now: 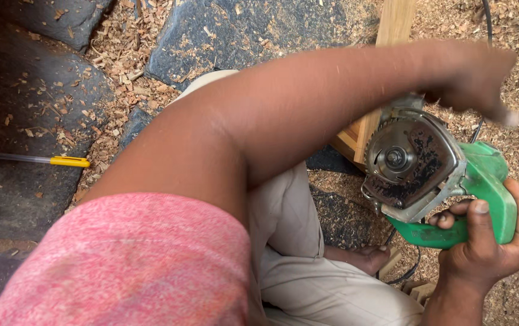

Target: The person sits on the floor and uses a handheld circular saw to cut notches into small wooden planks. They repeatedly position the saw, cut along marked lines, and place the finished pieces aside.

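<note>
Two hands work low over sawdust: the right hand [494,238] is wrapped tight around the green circular saw [435,175], while the blurred left hand [474,78] hovers above it, its fingers' spread unclear

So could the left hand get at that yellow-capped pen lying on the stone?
Probably not without swinging back: the left hand is stretched across to the green saw, while the pen lies apart at the opposite side.

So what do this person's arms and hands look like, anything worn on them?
The left arm wears a short pink mottled sleeve ending above the elbow; the forearm is bare. The left hand is blurred and gloveless. The right hand is bare too, with no ring or watch visible and short nails.
</note>
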